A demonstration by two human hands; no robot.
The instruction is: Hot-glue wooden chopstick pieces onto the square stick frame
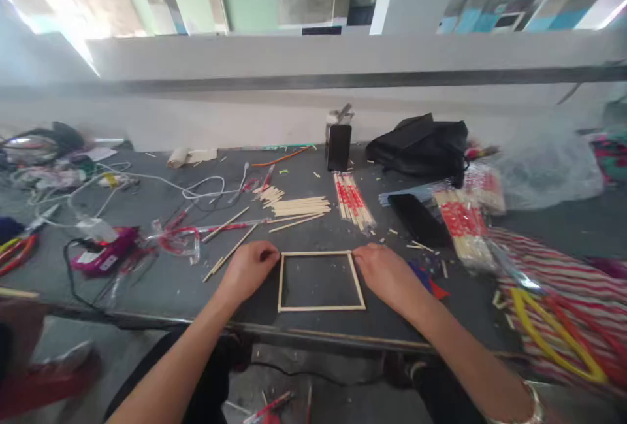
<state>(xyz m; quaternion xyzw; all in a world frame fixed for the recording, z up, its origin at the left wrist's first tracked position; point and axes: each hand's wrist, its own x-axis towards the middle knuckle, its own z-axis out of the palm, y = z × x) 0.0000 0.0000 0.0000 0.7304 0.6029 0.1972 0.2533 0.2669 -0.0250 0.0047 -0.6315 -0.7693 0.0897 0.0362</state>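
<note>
A rectangular frame of thin wooden sticks (322, 308) lies flat near the front edge of the dark table. My left hand (251, 266) is at its far left corner, thumb and fingers closed in a pinch. At the far right corner my right hand (382, 268) has its fingers pressed together on the stick end. Beyond the frame lie a row of loose wooden sticks (301, 206) and a heap of short stick pieces (270, 195).
Farther back are packaged chopsticks (353, 202), an upright phone (339, 147) and a black bag (424, 143). A black phone (419, 220) and yellow-handled scissors (553, 339) lie right. At left are a purple box (105, 253) and white cables (147, 176).
</note>
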